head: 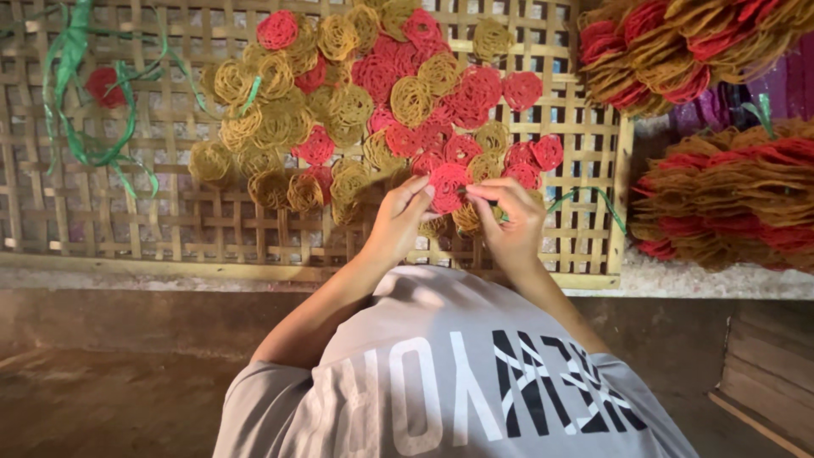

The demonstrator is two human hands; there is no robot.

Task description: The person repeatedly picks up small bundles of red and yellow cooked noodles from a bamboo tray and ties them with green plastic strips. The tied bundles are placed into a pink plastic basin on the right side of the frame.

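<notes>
My left hand (397, 219): just below the middle of the frame, fingers pinched onto the left rim of a red coiled disc (447, 187), so it stays flat and does not crack.
My right hand (511, 222): just right of the left one, fingers closed on the right rim of the same disc; two grips share the load of something that looks brittle.
Red coiled disc: held between both hands at the lower edge of the spread, just above the woven tray (170, 225).
Spread of discs (373, 102): red and yellow-brown coils lying mostly in a single layer across the upper middle, overlapping at the edges; I judge they lie spread out so air can pass around them.
Woven tray: open bamboo lattice under the whole spread, gaps showing through.
Green ties (85, 110): loose strips at the upper left, well apart from my hands, with one stray red disc (103, 85) among them.
Stacked bundles (729, 195): at the right edge, discs piled close and layered, red among brown.
</notes>
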